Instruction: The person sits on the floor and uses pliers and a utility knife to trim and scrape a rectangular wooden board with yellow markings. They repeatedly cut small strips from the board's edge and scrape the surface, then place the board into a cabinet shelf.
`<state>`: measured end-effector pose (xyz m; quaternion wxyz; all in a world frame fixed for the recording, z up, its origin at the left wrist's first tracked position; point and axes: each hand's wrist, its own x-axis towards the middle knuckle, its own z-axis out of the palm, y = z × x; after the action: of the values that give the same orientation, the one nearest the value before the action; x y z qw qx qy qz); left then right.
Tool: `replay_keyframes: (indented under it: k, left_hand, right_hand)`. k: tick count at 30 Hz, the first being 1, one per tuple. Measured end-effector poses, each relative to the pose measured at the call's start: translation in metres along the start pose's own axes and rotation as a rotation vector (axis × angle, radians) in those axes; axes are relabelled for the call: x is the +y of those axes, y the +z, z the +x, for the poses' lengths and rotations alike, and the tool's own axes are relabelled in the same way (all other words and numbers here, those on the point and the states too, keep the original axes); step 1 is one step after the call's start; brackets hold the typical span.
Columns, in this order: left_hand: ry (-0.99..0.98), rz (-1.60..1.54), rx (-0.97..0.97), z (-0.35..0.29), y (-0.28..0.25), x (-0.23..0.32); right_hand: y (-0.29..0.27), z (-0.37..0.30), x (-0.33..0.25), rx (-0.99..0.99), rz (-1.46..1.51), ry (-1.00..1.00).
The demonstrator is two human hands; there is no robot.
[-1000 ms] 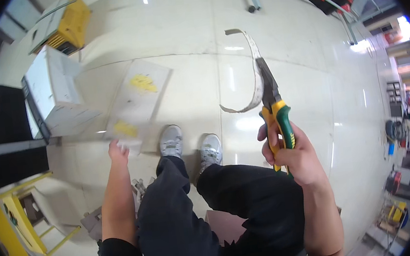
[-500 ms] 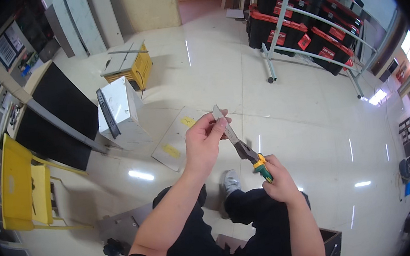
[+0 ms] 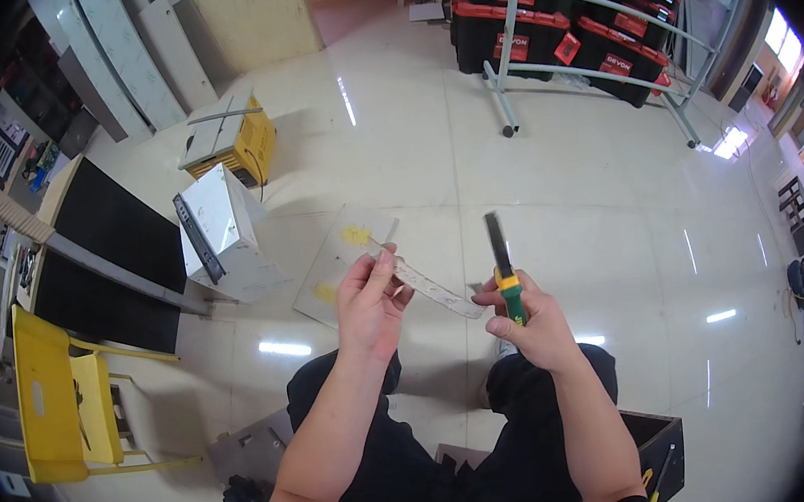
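Note:
A thin, pale, slightly bent strip (image 3: pixel 441 292) with dark marks along it slants across the space between my hands. My left hand (image 3: pixel 369 299) pinches its upper left end between thumb and fingers. Pliers (image 3: pixel 504 258) with a dark head and green and yellow grips stand upright in my right hand (image 3: pixel 535 320), seen nearly edge-on. The strip's lower right end lies by the fingertips of that hand; whether they touch it I cannot tell. The pliers' head is apart from the strip.
On the floor ahead lies a flat grey board (image 3: pixel 318 284) with yellow patches. To the left stand a white box (image 3: pixel 229 213), a yellow machine (image 3: pixel 249 149) and a yellow chair (image 3: pixel 47 411). A dark open box (image 3: pixel 664 468) holding tools sits by my right leg. Black-and-red cases (image 3: pixel 512 38) are stacked beyond a wheeled frame (image 3: pixel 501 98).
The pliers' head has come away from the strip and now points up. My left hand has moved left and down, and the strip has swung to a flatter slant between the hands.

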<state>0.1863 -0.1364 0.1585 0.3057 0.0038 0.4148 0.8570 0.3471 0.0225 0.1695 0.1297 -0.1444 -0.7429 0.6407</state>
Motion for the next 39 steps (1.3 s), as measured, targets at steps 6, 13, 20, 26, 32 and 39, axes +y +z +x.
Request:
replay_keyframes:
  k: [6, 13, 20, 26, 32, 39]
  left_hand:
    - [0.077, 0.077, -0.019, -0.01, 0.01, -0.008]
    - [0.685, 0.554, -0.132, -0.007, 0.01, -0.015]
    - [0.764, 0.709, -0.105, -0.007, 0.009, -0.027]
    - [0.427, 0.369, 0.044, 0.007, 0.009, -0.012]
    - [0.207, 0.361, -0.161, 0.006, 0.01, -0.019]
    - [0.274, 0.753, -0.324, -0.007, 0.022, -0.04]
  right_hand:
    - [-0.007, -0.002, 0.018, 0.03, -0.187, 0.098]
    - [-0.007, 0.003, 0.029, 0.007, -0.228, 0.321]
    - [-0.001, 0.003, 0.044, -0.121, -0.171, 0.438]
    - [-0.02, -0.001, 0.052, -0.091, -0.223, 0.347]
    - [-0.027, -0.008, 0.054, -0.055, -0.34, 0.428]
    - [-0.027, -0.005, 0.066, 0.013, -0.464, 0.444]
